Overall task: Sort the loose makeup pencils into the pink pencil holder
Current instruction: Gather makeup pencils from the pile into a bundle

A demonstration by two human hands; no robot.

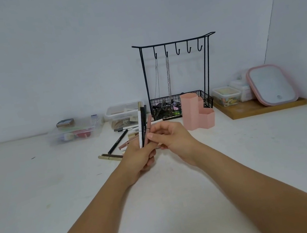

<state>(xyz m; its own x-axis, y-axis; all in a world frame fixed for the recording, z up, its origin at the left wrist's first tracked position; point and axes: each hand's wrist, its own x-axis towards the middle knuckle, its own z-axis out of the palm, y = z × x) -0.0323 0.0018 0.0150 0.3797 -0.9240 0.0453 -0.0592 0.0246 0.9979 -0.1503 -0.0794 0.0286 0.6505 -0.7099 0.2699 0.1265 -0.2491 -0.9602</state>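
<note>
My left hand (138,157) grips a bunch of makeup pencils (142,124) that stand upright: white, black, pink and one gold-tipped. My right hand (170,138) is against the bunch from the right, its thumb and fingers pinching the pink pencil (149,129). More loose pencils (118,141) lie on the white table behind and left of my hands, among them a black one and a gold-and-brown one (110,157). The pink pencil holder (196,113), made of three hexagonal tubes of different height, stands just right of my hands; I see nothing sticking out of it.
A black wire jewellery stand (177,75) with hanging chains and a filled basket sits behind the holder. Clear plastic boxes (75,129) (123,113) stand at the back left. At the right, a wooden board (259,108) carries small containers and a pink-framed mirror (271,84).
</note>
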